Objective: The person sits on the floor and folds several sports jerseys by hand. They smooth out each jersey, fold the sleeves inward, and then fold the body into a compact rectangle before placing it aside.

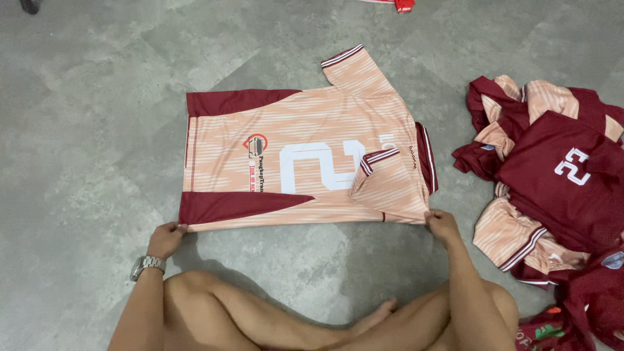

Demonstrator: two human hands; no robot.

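Jersey (305, 162) lies flat on the grey tiled floor (84, 117), peach with maroon side panels and collar, collar end toward the person's right. 1 sleeve sticks out on the far side; the near sleeve is folded in over the body, covering part of the big white number. Printed logo and text sit left of the number.

Left hand (166, 238) pinches the near hem corner, fingers closed on the cloth. Watch (147, 264) on that wrist. Right hand (442, 224) pinches the near shoulder edge by the collar, fingers also closed on the cloth. Both hands are on the same near edge, well apart.

No containers in view. Pile (552, 182) of loose jerseys, same peach and maroon, lies heaped on the floor to the person's right, just beside the collar end, not touching it. How many are in the pile cannot be told; it is cut off by the right and bottom edges.

Person's bare crossed legs (260, 312) fill the bottom, partly cut off. Red scrap (403, 5) at the top edge and dark object (29, 6) at the top left corner are both cropped and unclear.
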